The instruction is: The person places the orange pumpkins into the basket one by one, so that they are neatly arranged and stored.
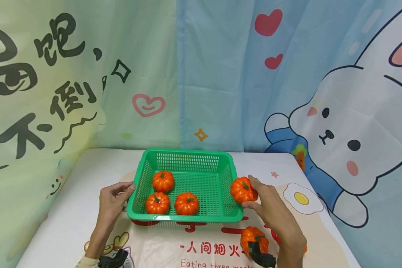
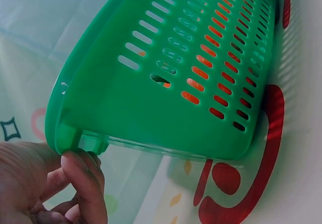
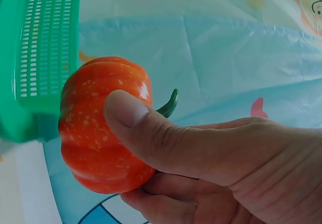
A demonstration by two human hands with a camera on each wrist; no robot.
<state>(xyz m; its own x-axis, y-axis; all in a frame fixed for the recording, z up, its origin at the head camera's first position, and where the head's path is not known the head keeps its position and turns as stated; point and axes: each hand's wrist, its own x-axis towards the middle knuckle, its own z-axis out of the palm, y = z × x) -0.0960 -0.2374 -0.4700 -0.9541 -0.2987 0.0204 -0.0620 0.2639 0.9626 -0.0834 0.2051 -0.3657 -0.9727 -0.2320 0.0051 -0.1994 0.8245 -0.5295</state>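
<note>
While the left hand (image 1: 111,203) pinched the rim at the left end of the basket (image 1: 184,219) in the head view, the right hand (image 1: 274,210) grasped a pumpkin (image 1: 242,190) at the basket's right end; whether that pumpkin touched the rim could not be told. Three others sat in the basket: one (image 1: 163,181) toward its left wall, one (image 1: 156,204) in its front left corner and one (image 1: 187,204) near the middle of its front side. Another (image 1: 249,236) lay on the cloth (image 1: 70,223) in front of the basket's right corner. A curtain (image 1: 214,74) hung behind the basket.

From the left wrist, thumb and fingers were bent around the basket's rim, and orange showed through the slots in its wall.

From the right wrist, the thumb pressed across the held pumpkin beside the basket, other fingers curled behind; its green stem (image 3: 170,104) pointed away from the basket.
</note>
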